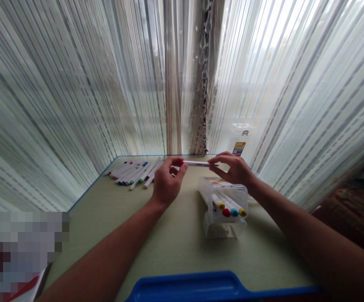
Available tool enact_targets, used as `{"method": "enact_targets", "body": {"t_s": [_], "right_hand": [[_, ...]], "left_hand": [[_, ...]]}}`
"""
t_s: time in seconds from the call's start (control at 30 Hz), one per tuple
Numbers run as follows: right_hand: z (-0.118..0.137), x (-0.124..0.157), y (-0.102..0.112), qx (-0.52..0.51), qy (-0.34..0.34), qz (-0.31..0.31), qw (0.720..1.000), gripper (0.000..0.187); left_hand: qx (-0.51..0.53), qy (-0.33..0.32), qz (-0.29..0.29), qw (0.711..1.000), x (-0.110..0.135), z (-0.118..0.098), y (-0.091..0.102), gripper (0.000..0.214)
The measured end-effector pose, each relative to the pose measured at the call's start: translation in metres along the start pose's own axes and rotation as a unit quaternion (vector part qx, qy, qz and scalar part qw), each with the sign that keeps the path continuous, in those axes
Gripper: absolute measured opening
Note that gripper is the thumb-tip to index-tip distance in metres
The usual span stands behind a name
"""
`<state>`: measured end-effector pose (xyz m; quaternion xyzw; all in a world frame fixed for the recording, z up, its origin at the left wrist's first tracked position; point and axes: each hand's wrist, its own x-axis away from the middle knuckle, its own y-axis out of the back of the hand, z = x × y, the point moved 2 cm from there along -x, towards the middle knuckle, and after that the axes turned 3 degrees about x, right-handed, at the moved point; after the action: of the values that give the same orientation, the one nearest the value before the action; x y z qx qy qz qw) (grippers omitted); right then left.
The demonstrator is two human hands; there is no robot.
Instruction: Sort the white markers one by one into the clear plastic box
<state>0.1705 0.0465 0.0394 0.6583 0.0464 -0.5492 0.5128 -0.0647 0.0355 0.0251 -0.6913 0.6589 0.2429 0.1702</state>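
A white marker [197, 164] with a red end lies level between my two hands, above the table. My left hand [167, 178] pinches its red end between thumb and fingers. At the other end, which looks dark and pointed, the fingers of my right hand [232, 167] close round it. Below my right hand, a clear plastic box [207, 201] rests on the table, holding several white markers with yellow, red and blue ends. Left of my left hand lies a spread of loose white markers [134, 173] with coloured caps, partly hidden by that hand.
The light green table [106, 235] has a blue edge and a blue molded tray [188, 285] at its front. Behind my right hand stands a clear plastic piece with a yellow label [238, 147]. Striped sheer curtains [131, 84] hang behind the table. A blurred-out patch covers the lower left.
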Motion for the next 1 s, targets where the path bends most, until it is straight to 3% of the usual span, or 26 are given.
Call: {"method": "enact_targets", "body": {"t_s": [0.3, 0.7, 1.0], "right_hand": [[-0.0008, 0.0020, -0.0007, 0.001, -0.019, 0.004, 1.000, 0.012], [0.0025, -0.0003, -0.0024, -0.020, 0.005, 0.009, 1.000, 0.013], [0.0006, -0.0005, 0.0012, -0.089, -0.064, -0.018, 0.994, 0.024]], "left_hand": [[0.000, 0.000, -0.001, 1.000, -0.0004, -0.0002, 0.0003, 0.027], [-0.013, -0.010, 0.004, 1.000, 0.0000, 0.0004, 0.0014, 0.029], [0.014, 0.015, -0.003, 1.000, -0.0013, 0.0056, 0.0019, 0.034]]}}
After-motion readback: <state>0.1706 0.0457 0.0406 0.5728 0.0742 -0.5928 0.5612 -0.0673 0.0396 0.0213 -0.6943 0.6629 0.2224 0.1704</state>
